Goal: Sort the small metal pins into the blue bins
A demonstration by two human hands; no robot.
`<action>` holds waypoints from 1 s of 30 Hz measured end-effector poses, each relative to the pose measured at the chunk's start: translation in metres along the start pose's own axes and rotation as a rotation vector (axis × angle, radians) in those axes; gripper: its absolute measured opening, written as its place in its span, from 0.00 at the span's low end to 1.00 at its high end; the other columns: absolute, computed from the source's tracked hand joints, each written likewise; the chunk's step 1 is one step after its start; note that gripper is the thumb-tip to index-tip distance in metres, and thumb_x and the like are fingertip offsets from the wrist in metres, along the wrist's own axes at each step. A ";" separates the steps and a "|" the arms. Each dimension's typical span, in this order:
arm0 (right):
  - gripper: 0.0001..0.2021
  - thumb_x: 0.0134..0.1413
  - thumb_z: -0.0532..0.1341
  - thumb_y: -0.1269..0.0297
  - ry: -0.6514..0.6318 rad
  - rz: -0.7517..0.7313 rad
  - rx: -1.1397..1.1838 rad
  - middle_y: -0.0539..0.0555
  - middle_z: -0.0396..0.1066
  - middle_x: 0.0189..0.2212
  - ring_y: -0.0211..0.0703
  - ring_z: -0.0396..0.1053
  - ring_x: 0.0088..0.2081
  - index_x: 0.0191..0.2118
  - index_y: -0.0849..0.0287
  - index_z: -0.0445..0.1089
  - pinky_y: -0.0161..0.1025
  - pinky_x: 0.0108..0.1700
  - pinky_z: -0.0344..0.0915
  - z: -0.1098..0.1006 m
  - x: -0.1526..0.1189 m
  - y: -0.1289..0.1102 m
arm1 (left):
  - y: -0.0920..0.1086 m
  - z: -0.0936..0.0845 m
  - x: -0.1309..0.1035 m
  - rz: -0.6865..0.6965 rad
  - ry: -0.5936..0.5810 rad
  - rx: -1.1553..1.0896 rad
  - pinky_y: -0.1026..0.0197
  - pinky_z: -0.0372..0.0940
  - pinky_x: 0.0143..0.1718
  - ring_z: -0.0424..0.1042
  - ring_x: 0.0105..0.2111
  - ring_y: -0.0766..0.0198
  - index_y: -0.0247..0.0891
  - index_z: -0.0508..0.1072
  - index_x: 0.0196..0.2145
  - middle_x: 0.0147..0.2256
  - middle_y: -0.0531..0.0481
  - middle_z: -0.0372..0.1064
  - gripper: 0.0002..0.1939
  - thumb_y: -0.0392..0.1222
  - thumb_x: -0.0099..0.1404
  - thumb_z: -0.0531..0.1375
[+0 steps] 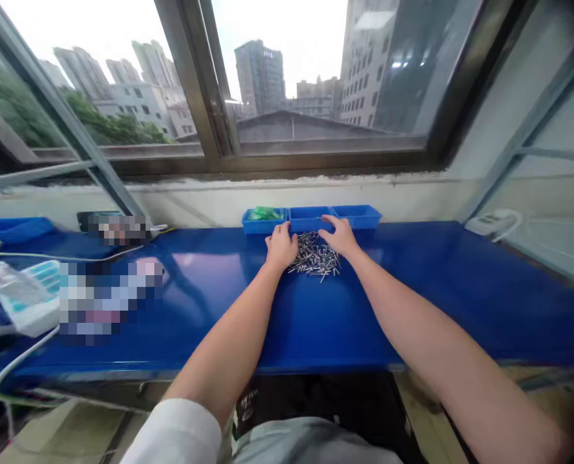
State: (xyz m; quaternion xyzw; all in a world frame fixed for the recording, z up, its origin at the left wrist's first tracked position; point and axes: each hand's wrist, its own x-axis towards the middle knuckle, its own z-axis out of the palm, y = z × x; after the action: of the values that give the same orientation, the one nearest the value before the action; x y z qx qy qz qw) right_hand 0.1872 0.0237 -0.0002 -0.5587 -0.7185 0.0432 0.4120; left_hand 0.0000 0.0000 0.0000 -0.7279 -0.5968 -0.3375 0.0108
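A loose pile of thin, silvery metal pins or screws (315, 259) lies on the blue tabletop; their exact kind is too small to make out. At its left edge rests my left hand (281, 247), fingers apart, its thumb side touching or close to the pile. My right hand (341, 237) hovers at the pile's far right, thumb and fingers spread, near the front wall of the middle blue bin (310, 227). Beside that stand a left blue bin (266, 227) with green pieces (266, 213) inside and a right blue bin (364, 222).
The blue table (209, 322) runs under a window. At left are a white power strip or box with teal parts (45, 277), cables (23, 361), a blurred patch and another blue tray (16, 229). A white socket (489, 221) sits at right. Metal frame posts (509, 154) flank both sides.
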 end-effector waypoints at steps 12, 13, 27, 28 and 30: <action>0.37 0.46 0.60 0.54 -0.122 0.084 -0.157 0.54 0.46 0.65 0.66 0.51 0.56 0.63 0.54 0.53 0.59 0.53 0.54 0.006 -0.001 0.013 | 0.000 0.003 0.000 -0.031 -0.103 -0.031 0.44 0.58 0.52 0.62 0.54 0.51 0.39 0.59 0.56 0.54 0.40 0.61 0.21 0.41 0.65 0.49; 0.37 0.46 0.60 0.55 -0.102 0.081 -0.151 0.55 0.47 0.65 0.65 0.52 0.56 0.63 0.55 0.53 0.58 0.53 0.54 0.007 -0.002 0.012 | 0.000 0.003 0.000 -0.032 -0.108 -0.038 0.44 0.58 0.52 0.62 0.54 0.51 0.39 0.58 0.57 0.55 0.39 0.61 0.22 0.42 0.65 0.49; 0.19 0.46 0.61 0.51 -0.315 0.232 -0.293 0.60 0.72 0.40 0.51 0.69 0.40 0.39 0.59 0.70 0.40 0.37 0.62 -0.013 -0.013 -0.011 | 0.005 -0.011 -0.008 0.193 -0.497 0.109 0.41 0.41 0.61 0.42 0.64 0.46 0.43 0.50 0.64 0.65 0.41 0.43 0.47 0.73 0.53 0.49; 0.18 0.47 0.60 0.50 -0.320 0.228 -0.303 0.59 0.72 0.39 0.51 0.69 0.40 0.39 0.59 0.70 0.40 0.37 0.61 -0.013 -0.014 -0.010 | 0.005 -0.012 -0.008 0.199 -0.536 0.115 0.40 0.38 0.61 0.38 0.65 0.45 0.44 0.48 0.64 0.66 0.41 0.40 0.49 0.74 0.52 0.49; 0.16 0.50 0.58 0.50 -0.313 0.187 -0.306 0.58 0.73 0.39 0.49 0.69 0.40 0.38 0.57 0.70 0.39 0.36 0.61 -0.011 -0.017 -0.008 | 0.005 -0.015 -0.009 0.214 -0.599 0.126 0.39 0.35 0.61 0.34 0.65 0.45 0.45 0.45 0.65 0.66 0.43 0.35 0.52 0.75 0.50 0.50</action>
State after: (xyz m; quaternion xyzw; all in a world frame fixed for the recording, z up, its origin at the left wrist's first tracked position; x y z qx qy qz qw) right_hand 0.1891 0.0021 0.0020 -0.6650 -0.7171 0.0581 0.2003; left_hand -0.0032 -0.0150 0.0091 -0.8514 -0.5133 -0.0677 -0.0846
